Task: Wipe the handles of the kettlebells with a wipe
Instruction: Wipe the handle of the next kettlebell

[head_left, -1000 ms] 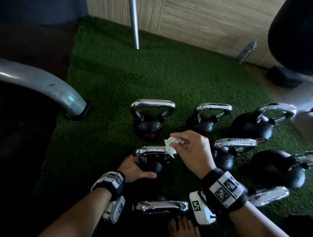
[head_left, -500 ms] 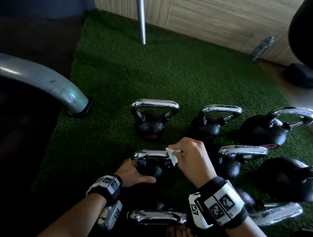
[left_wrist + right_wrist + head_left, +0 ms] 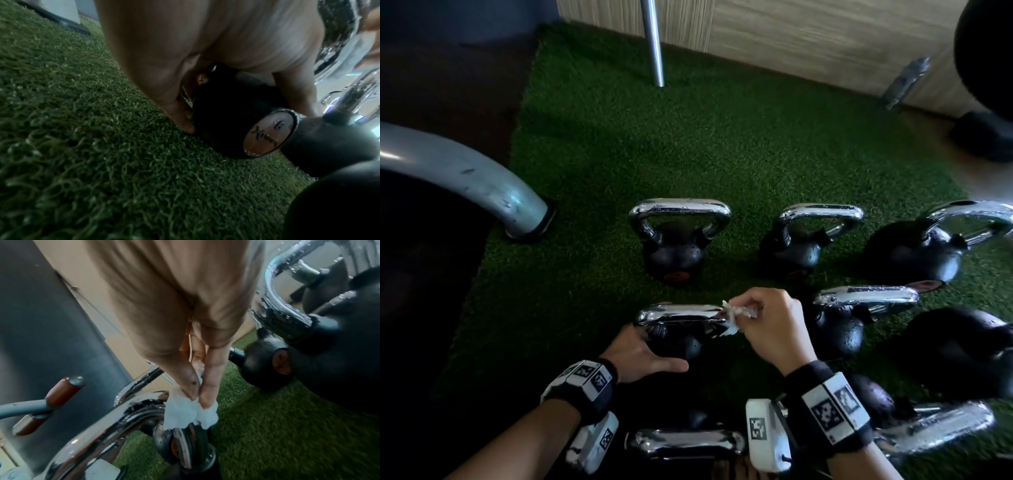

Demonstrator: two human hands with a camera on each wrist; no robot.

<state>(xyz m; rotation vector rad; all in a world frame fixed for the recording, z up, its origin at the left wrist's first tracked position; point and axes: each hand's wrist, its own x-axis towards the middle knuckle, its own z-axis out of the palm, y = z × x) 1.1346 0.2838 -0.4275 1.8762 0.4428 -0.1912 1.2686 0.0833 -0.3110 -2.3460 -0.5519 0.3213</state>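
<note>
Right hand [image 3: 774, 325] pinched wipe [image 3: 732, 317] against kettlebell handle [image 3: 681, 313], left hand [image 3: 643, 356] gripped its body, neighbours crowded right, turf [image 3: 592, 164] open beyond.

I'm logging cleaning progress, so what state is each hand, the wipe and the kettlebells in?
Left hand: grips the ball of the kettlebell being wiped.
Right hand: pinches the wipe.
Wipe: crumpled, touching the right end of the chrome handle.
Back-left kettlebell: upright, untouched, droplets on it.
</note>
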